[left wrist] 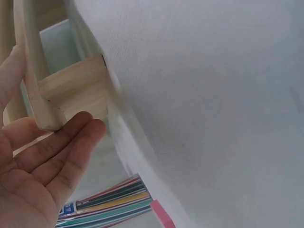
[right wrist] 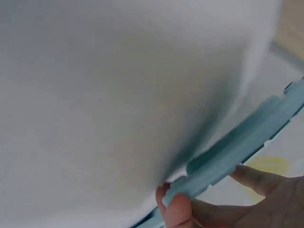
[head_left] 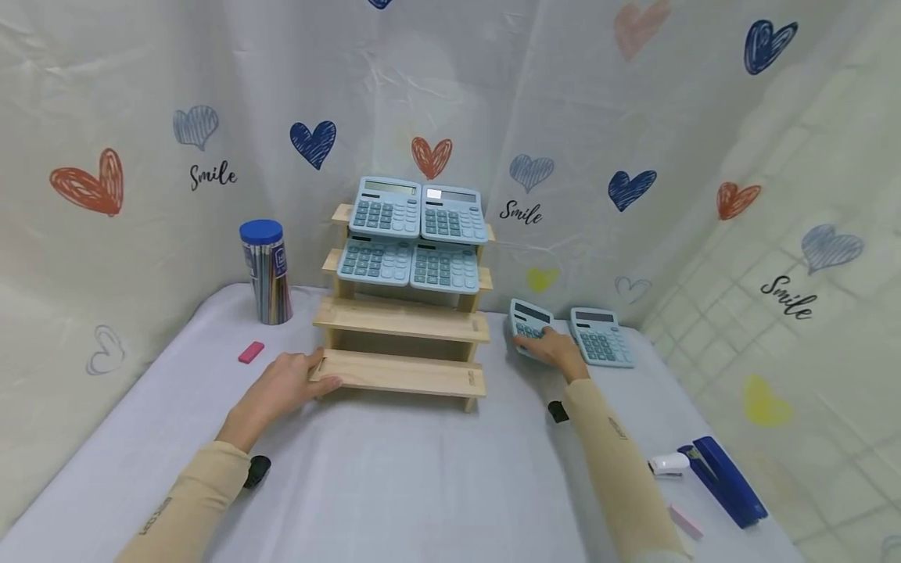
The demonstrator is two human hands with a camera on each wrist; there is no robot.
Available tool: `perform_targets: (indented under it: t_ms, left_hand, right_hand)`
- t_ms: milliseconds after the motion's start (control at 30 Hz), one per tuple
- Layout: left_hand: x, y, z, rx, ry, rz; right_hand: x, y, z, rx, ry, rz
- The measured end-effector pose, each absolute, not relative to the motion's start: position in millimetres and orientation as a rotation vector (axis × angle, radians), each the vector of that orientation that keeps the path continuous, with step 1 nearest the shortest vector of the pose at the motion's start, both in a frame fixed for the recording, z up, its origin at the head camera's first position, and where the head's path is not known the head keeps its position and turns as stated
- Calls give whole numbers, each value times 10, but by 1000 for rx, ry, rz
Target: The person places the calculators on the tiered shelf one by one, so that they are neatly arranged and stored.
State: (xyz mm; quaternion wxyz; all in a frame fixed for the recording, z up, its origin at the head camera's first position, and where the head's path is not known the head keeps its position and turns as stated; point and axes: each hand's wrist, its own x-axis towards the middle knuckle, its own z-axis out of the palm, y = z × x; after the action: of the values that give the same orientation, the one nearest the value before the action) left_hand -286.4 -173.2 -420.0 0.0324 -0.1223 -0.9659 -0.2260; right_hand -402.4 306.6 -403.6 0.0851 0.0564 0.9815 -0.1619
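My left hand (head_left: 285, 383) holds the left end of a wooden tiered rack (head_left: 397, 371) at its lowest shelf. In the left wrist view, my thumb lies along one side of the board (left wrist: 35, 90) and a finger is bent under its corner. Further right, my right hand (head_left: 558, 350) pinches a light blue calculator (head_left: 528, 313) by its lower part. The right wrist view shows this calculator (right wrist: 237, 147) edge-on, tilted off the cloth. Two calculators (head_left: 385, 207) stand side by side on the top tier, two more (head_left: 443, 268) on the tier below.
Another calculator (head_left: 602, 338) lies right of my hand. A blue-lidded tub of pencils (head_left: 266, 274) and a pink eraser (head_left: 251, 352) are left of the rack. At front right lie a blue stapler (head_left: 725, 481), a small white object (head_left: 669, 464) and a pale pink bar (head_left: 685, 521).
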Motion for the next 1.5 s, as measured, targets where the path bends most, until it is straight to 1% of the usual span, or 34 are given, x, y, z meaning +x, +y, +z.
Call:
perform_targets:
  t_ms: [100, 267, 500, 667, 800, 900, 1033, 1500]
  left_hand:
    - [-2867, -1740, -4207, -372, -2976, -708]
    - [-2872, -1751, -4217, -371, -2993, -703]
    - [-2875, -1734, -4206, -385, -2996, -696]
    - [-2862, -1746, -4210, -386, -2999, -697]
    - [-2865, -1754, -4212, -397, -2987, -692]
    - [-2878, -1753, -4213, -403, -2972, -684]
    - [-2893, -1745, -4208, -408, -2958, -668]
    - [-2877, -1740, -4189, -412, -2965, -675]
  right_hand:
    - [-3948, 3007, -3938, 126, 2932, -609]
    - [-3737, 2886, -3751, 77, 2972, -690]
    - [-3260, 2689, -3416, -32, 3032, -725]
    - [-2903, 2450, -3247, -189, 3067, -671]
    - [-2730, 2231, -3223, -346, 3064, -626]
    - [-2683, 2064, -3236, -421, 3067, -540]
    - [-2700, 1889, -3275, -452, 3089, -417]
    - [-2982, 1404, -3424, -432, 3220, -123]
